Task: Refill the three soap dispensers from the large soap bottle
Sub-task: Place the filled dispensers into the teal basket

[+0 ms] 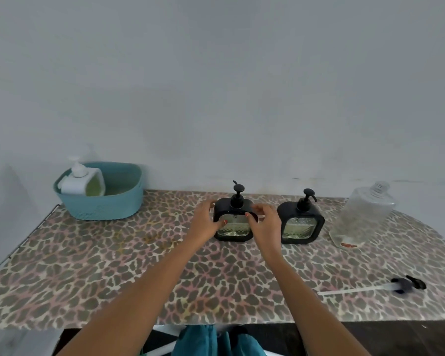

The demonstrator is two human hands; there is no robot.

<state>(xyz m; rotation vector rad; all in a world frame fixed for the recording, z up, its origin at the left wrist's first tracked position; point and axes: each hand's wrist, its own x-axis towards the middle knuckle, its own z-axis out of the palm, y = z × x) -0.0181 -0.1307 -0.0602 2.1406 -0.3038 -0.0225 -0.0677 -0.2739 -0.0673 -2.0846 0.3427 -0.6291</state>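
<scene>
Left hand (pixel 206 222) grips the black dispenser (pixel 235 227). Right hand (pixel 266 223) curls at its 3 o'clock edge, grip unclear tbh. I'd steady the body, then twist the pump (pixel 238 194) off.

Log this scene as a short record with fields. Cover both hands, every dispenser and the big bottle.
middle dispenser: black, upright, pump on
left grip: hand holds the middle dispenser's left side
right grip: hand holds its right side
right dispenser: black, upright, pump on, untouched
white dispenser: in the teal basket, far left
large bottle: clear, uncapped, looks nearly empty
loose pump: lying on the table, front right
</scene>
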